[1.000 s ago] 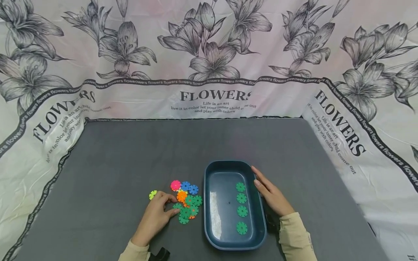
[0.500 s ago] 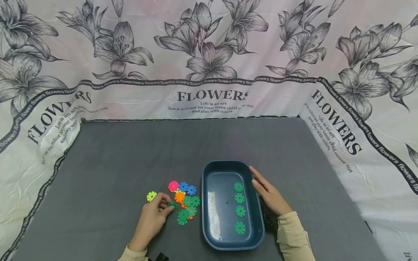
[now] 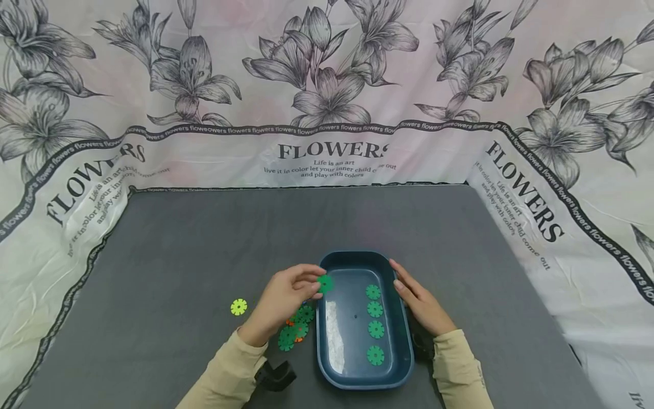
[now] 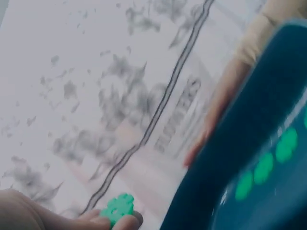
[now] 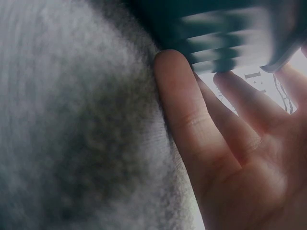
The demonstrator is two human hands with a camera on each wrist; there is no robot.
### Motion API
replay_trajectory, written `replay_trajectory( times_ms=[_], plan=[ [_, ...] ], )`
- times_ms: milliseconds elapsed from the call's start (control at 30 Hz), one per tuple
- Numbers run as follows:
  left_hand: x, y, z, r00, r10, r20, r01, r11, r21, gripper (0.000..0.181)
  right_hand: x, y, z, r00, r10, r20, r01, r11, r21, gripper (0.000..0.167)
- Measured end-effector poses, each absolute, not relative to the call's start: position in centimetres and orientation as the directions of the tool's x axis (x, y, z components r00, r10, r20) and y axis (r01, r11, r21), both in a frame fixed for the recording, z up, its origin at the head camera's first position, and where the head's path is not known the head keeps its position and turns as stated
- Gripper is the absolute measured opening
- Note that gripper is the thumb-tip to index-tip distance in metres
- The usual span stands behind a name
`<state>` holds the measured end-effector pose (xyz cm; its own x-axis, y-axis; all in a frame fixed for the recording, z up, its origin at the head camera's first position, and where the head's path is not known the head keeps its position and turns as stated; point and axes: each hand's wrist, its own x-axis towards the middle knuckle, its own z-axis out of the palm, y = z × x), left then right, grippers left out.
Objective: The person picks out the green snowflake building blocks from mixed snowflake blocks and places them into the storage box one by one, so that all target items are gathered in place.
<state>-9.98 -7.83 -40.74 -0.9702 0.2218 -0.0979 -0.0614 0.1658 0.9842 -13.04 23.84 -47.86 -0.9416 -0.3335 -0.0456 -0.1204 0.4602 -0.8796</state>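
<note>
The left hand (image 3: pixel 283 301) pinches a green notched disc (image 3: pixel 325 284) between thumb and fingers, over the left rim of a blue tray (image 3: pixel 349 382). In the left wrist view that disc (image 4: pixel 120 209) shows at the fingertips. Several green discs (image 3: pixel 375 329) lie in a column on the right part of the tray's floor. The right hand (image 3: pixel 426 304) rests against the tray's right side with its fingers extended; in the right wrist view, fingertips of the hand (image 5: pixel 249 143) touch the tray's outer wall (image 5: pixel 216 33).
Green discs (image 3: pixel 287 337) and orange ones lie in a pile left of the tray, partly hidden by the left hand. A yellow disc (image 3: pixel 238 307) lies apart, farther left on the grey cloth (image 3: pixel 230 238). A black strap (image 3: pixel 276 376) is at the left wrist.
The left hand has lifted a green disc from the pile and moved right and up to the tray's edge. The right hand keeps its place at the tray.
</note>
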Motion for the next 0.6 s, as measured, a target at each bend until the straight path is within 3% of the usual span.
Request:
replay_trajectory(
  times_ms=[267, 600],
  plan=[
    [-14.1, -2.9, -41.0, -0.921, 0.320, -0.223, -0.142, 0.259, 0.955, 0.033, -12.9, 23.6, -47.7, -0.944, -0.324, -0.064, -0.093, 0.448, -0.889, 0.049],
    [-16.7, 0.4, -42.6, -0.930, 0.250, -0.269, -0.160, 0.384, 0.909, 0.027, -13.1, 23.6, -47.8, -0.946, -0.318, -0.060, -0.094, 0.448, -0.889, 0.049]
  ],
)
